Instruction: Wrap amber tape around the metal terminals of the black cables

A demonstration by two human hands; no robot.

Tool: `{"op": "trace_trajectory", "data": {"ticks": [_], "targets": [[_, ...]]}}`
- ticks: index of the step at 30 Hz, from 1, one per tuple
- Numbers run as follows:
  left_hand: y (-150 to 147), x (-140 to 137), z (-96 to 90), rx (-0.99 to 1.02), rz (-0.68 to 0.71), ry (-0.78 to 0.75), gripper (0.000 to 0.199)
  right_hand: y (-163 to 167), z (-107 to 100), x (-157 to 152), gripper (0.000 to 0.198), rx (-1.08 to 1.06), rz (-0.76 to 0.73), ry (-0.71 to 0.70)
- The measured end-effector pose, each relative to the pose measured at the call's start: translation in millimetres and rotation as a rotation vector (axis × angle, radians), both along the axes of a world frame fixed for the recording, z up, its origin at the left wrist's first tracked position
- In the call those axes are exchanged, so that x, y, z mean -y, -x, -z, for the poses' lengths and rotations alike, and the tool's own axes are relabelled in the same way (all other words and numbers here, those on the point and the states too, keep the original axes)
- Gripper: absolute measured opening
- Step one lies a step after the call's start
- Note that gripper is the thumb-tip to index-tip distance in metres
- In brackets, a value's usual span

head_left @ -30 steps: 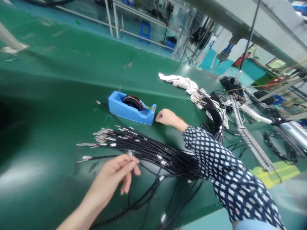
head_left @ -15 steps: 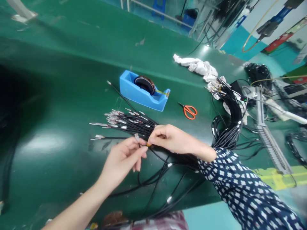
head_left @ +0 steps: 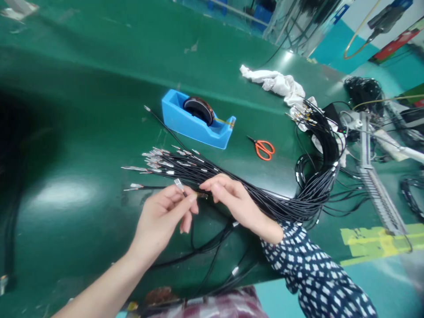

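Observation:
My left hand (head_left: 168, 205) pinches a black cable near its end, where a silver connector (head_left: 179, 183) sticks up between thumb and fingers. A small strip of amber tape (head_left: 201, 194) extends to the right from those fingertips. Beside the strip, my right hand (head_left: 228, 194) has its index finger stretched out and its thumb apart from the tip; nothing shows in its grasp. Under and behind both hands lies a thick bundle of black cables (head_left: 265, 196), with silvery ends fanned out to the left.
Behind the bundle stands a blue tape dispenser (head_left: 195, 130) with a roll of amber tape (head_left: 198, 110). Orange-handled scissors (head_left: 264, 149) lie to its right. Farther right are a crumpled white cloth (head_left: 274, 84), a slotted grey metal strip (head_left: 380, 194) and yellow tape (head_left: 371, 243) on the green table.
My right hand's fingertips have come off the amber tape and loosened, and the wrist has dropped lower. My left hand still holds the cable end. The view has shifted slightly.

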State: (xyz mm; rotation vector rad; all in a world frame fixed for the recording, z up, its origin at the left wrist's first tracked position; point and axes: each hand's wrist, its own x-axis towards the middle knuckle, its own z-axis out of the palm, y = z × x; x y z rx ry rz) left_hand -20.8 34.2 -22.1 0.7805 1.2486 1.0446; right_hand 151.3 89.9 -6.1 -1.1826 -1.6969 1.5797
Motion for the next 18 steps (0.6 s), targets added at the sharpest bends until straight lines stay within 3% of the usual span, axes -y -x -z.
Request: {"op": "trace_trajectory", "data": {"ticks": [7, 18], "targets": [[-4.0, 1.1, -2.0, 0.033, 0.043, -0.039, 0.02, 2.6, 9.1, 9.5, 0.013, -0.093, 0.174, 0.003], [-3.6, 7.1, -4.9, -0.123, 0.187, -0.038, 0.042, -3.2, 0.9, 0.9, 0.014, -0.101, -0.004, 0.009]]}}
